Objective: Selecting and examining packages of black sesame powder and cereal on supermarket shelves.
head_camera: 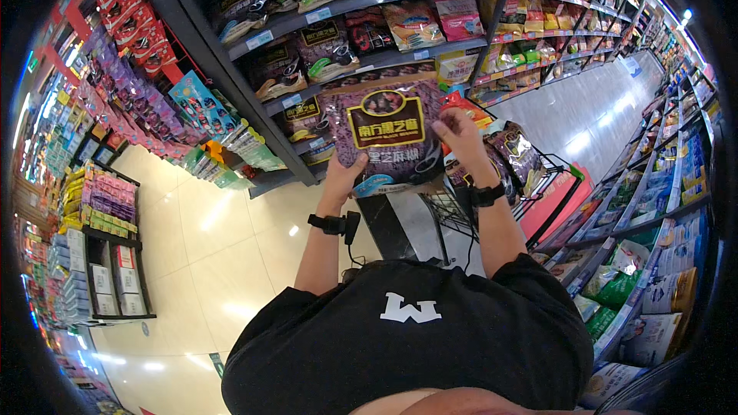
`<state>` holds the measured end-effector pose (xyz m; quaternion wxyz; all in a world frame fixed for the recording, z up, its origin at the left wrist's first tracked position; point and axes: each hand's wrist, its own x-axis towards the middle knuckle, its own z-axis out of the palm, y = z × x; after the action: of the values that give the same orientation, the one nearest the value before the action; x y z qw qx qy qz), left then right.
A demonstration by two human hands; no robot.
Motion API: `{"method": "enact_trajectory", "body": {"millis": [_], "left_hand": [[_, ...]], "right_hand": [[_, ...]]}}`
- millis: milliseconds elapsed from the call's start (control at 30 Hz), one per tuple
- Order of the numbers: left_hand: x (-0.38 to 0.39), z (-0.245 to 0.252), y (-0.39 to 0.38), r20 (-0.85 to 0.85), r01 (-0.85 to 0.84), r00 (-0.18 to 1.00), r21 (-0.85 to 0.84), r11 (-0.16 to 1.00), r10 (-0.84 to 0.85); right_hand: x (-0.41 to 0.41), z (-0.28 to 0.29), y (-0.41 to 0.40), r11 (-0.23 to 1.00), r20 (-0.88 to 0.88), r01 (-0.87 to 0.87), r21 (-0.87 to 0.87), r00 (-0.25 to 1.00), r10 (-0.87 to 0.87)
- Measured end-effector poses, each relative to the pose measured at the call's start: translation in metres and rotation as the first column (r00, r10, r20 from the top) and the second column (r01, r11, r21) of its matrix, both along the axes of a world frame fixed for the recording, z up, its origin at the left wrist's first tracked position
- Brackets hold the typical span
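Both hands hold up a large purple-black bag of black sesame paste powder (pixel 385 127), its printed front facing the camera. My left hand (pixel 346 173) grips its lower left edge, thumb on the front. On the upper right edge lies my right hand (pixel 461 129), fingers bent round the side. Behind and right of the bag stands a wire shopping cart (pixel 548 196) with similar dark bags (pixel 516 153) and a red-orange packet (pixel 470 109) in it.
Shelves (pixel 357 6) of bagged foods rise in front and run back to the right. Hanging packets (pixel 135 92) line the shelf end at left. A low display stand (pixel 115 242) is farther left. More stocked shelves (pixel 634 230) are close on the right.
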<state>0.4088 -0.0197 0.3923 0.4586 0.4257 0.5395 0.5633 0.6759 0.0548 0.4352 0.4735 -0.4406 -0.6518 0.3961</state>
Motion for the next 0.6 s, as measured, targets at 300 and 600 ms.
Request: {"method": "enact_trajectory", "body": {"millis": [300,600], "left_hand": [[-0.084,-0.042,0.017,0.414,0.001,0.910,-0.013,1.000,0.005],[-0.077,-0.061,0.031,0.291,-0.405,0.875,0.002,0.914,0.387]], "right_hand": [[-0.079,-0.016,-0.003,0.995,0.107,0.039,0.096,0.993,-0.050],[-0.117,-0.015,0.026,0.963,0.140,-0.096,0.251,0.988,0.062]]}}
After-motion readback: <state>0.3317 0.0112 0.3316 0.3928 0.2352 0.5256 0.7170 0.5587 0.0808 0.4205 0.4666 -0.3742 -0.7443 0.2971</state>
